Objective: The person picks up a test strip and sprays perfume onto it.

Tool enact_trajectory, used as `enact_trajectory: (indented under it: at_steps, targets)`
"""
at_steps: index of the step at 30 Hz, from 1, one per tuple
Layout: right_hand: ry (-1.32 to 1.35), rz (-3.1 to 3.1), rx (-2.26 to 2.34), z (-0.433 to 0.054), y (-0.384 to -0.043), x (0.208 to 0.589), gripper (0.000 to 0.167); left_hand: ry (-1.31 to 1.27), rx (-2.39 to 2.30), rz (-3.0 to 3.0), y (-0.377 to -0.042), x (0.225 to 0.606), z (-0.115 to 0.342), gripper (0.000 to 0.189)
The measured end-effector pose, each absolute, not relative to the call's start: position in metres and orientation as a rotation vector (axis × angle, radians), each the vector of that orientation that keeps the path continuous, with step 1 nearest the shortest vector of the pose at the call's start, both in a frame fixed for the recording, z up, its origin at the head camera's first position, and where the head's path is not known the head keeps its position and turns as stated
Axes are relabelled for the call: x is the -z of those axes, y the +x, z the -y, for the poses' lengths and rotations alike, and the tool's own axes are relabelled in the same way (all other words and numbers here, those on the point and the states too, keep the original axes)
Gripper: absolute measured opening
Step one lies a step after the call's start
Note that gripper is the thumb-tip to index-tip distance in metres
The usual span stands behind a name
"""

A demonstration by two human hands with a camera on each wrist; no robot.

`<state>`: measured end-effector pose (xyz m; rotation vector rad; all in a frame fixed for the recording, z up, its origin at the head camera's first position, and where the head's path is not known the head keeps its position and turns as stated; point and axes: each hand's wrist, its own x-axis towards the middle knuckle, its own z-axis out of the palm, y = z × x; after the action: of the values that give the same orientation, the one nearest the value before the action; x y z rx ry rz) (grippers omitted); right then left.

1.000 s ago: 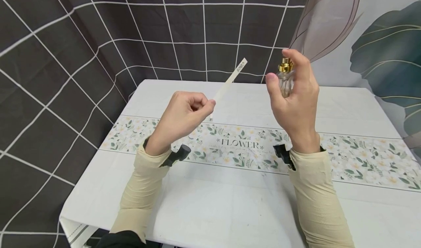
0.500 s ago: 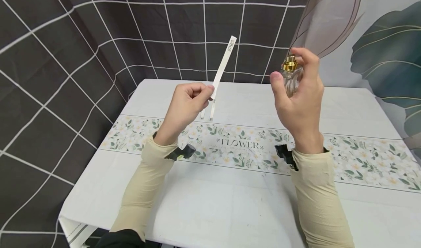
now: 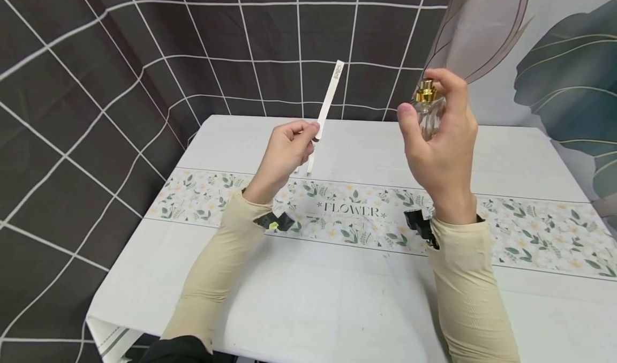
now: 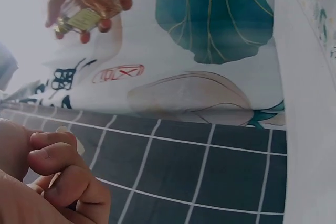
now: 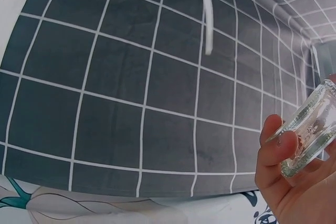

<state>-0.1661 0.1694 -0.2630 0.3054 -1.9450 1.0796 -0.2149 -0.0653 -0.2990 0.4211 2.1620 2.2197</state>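
Note:
My left hand [image 3: 289, 146] pinches a narrow white paper test strip [image 3: 330, 98] between thumb and forefinger. The strip leans up and to the right, with dark print near its top end. My right hand [image 3: 441, 138] grips a small clear glass perfume bottle [image 3: 427, 118] with a gold spray top [image 3: 426, 92]. Its forefinger is bent over the spray top, and the thumb is at the side nearer the strip. A wide gap separates bottle and strip. In the right wrist view fingers curl round the glass bottle [image 5: 312, 129], and the strip [image 5: 208, 19] hangs into the top of the picture.
Another white strip [image 3: 310, 165] lies on the table behind my left hand, with the end of one more [image 3: 296, 169] beside it. A white tablecloth [image 3: 308, 293] with a flowered band covers the table. A dark gridded curtain [image 3: 270, 36] rises behind.
My left hand has moved right and slightly up, and its strip has swung more upright. My right hand has shifted slightly right with the bottle.

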Motion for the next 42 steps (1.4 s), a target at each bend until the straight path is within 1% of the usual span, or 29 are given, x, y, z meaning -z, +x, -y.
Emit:
enact_trajectory:
  at_steps: [12,21,28,35,42]
  targets:
    - [0.294,1.95,-1.06,-0.173,-0.166,0.263,0.043,0.209,-2.13,-2.147,-0.233,0.328,0.053,0.031]
    - [0.294,1.963,-1.066,-0.175,-0.165,0.263,0.043,0.13,-1.966,-2.183,-0.241,0.351,0.048,0.034]
    - [0.288,1.973,-1.066,-0.176,-0.165,0.263,0.043,0.016,-1.86,-2.179,-0.248,0.369,0.044,0.033]
    - [0.294,1.968,-1.057,-0.176,-0.165,0.263,0.044,-0.021,-1.73,-2.19,-0.254,0.39,0.042,0.042]
    - [0.294,1.966,-1.058,-0.176,-0.165,0.263,0.044,-0.064,-1.595,-2.26,-0.256,0.402,0.043,0.041]
